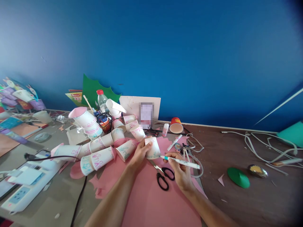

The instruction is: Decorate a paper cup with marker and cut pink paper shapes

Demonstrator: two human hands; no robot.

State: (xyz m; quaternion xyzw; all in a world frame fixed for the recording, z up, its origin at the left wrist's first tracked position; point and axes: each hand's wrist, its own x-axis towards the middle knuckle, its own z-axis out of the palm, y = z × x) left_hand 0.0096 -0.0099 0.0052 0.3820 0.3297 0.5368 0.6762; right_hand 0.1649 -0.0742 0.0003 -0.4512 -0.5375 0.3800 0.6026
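Observation:
My left hand (140, 153) is closed around a white paper cup (153, 147) with pink and teal drawing on it, holding it on its side above a pink paper sheet (151, 201). My right hand (180, 170) grips a white marker (180, 161) with a teal band, its tip touching the cup's lower edge. Black-handled scissors (163, 177) lie on the pink sheet just under my right hand.
Several decorated paper cups (99, 151) lie piled to the left, with a water bottle (102, 99), green card (93, 90) and a red cup (176, 125) behind. A power strip (26, 189) and black cable (79, 195) sit at left. White cables (262, 143) and a green paper cone (238, 177) lie at right.

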